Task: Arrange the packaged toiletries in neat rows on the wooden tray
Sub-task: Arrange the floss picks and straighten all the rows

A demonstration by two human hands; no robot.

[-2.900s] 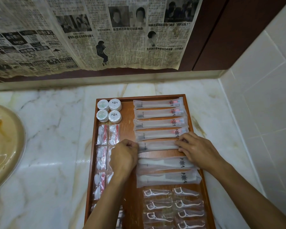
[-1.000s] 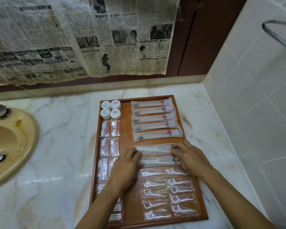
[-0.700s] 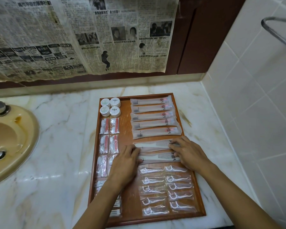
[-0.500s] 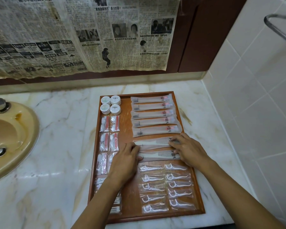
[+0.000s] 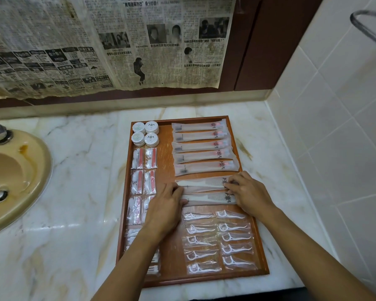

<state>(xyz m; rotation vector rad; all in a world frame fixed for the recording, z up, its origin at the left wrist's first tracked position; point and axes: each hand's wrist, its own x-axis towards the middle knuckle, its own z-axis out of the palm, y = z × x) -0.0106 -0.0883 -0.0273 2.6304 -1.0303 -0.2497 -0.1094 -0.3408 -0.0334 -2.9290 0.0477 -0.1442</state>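
Packaged combs (image 5: 206,191) lie across the middle of the wooden tray (image 5: 166,153), long axes running left to right, teeth toward the right. Left hand (image 5: 165,208) presses their left ends with fingers loosely extended; right hand (image 5: 249,193) pinches the right ends. The tray also holds round soaps (image 5: 145,133), toothbrush packets (image 5: 201,146) and floss picks (image 5: 218,237).

- The newspaper (image 5: 109,44) stuck up on the wall is the only thing with real text, all Chinese print; most of it is too small or blurry to read.
- One headline on it seems to start with "NANA" in Latin letters, and another line ends in something like "10分".
- The comb packets (image 5: 206,191) and toothbrush packets (image 5: 201,146) just have a small emblem, no readable words.
- The round white lids (image 5: 145,133) have a tiny logo, unreadable.
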